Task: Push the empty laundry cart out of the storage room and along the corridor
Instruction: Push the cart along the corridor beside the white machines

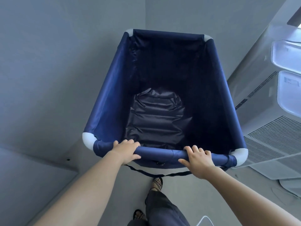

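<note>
The laundry cart (107, 98) is a deep navy fabric bin on a frame with white corner joints, and it fills the middle of the head view. Only its dark wrinkled liner shows inside. My left hand (126, 150) grips the near rim bar toward its left corner. My right hand (197, 158) grips the same bar toward its right corner. Both hands wrap the fabric-covered bar, thumbs on the near side. The cart's wheels are hidden below the bin.
A grey wall (57, 70) runs close along the cart's left, with a corner ahead. White appliances with vent grilles (267, 141) and clear plastic bins (288, 53) stand tight on the right. My sandalled feet (157, 184) are on grey floor behind the cart.
</note>
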Available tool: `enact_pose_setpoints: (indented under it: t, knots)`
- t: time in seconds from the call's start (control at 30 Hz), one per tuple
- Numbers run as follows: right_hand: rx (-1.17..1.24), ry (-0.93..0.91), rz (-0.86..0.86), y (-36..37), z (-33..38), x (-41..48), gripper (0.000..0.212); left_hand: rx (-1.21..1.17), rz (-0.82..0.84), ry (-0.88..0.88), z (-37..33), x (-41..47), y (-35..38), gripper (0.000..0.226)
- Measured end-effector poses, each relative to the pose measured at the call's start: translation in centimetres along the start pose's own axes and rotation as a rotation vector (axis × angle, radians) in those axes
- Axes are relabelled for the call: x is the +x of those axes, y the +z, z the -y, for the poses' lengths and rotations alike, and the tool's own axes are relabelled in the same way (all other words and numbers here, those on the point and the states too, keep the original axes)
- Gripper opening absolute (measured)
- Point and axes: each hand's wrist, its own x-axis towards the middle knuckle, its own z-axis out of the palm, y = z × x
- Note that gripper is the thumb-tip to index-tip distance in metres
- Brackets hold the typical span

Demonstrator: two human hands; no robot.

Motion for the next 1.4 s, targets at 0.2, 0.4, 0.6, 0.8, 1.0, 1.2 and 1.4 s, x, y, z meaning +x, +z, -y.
enact_pose_setpoints:
  t: [0.2,0.4,0.6,0.8,1.0,1.2,1.4]
  knots:
    - [0.089,0.049,0.012,-1.3,1.1,3.2,0.065,0.015,-0.101,0.058,1.9,2.8,-1.5,0.036]
    - [0.127,-0.058,-0.015,-2.7,2.0,7.0,0.059,0.058,-0.129,0.086,3.3,6.3,-3.4,0.036]
    - [0.131,-0.005,-0.001,-3.7,2.1,9.0,0.052,0.108,-0.114,0.099,3.9,8.7,-5.5,0.038]
    - [0.173,0.038,0.020,-4.5,2.0,10.5,0.051,0.067,-0.020,0.189,5.5,10.7,-7.8,0.041]
    - [0.201,0.211,-0.021,-4.9,3.7,10.5,0.054,0.084,-0.031,0.247,8.0,11.9,-8.9,0.042]
    - [0.255,0.303,-0.070,-5.1,7.1,10.5,0.065,0.124,-0.069,0.291,8.3,12.9,-8.7,0.040]
    - [0.267,0.393,-0.030,-4.9,7.9,11.0,0.063,0.146,0.027,0.333,8.8,13.5,-9.4,0.040]
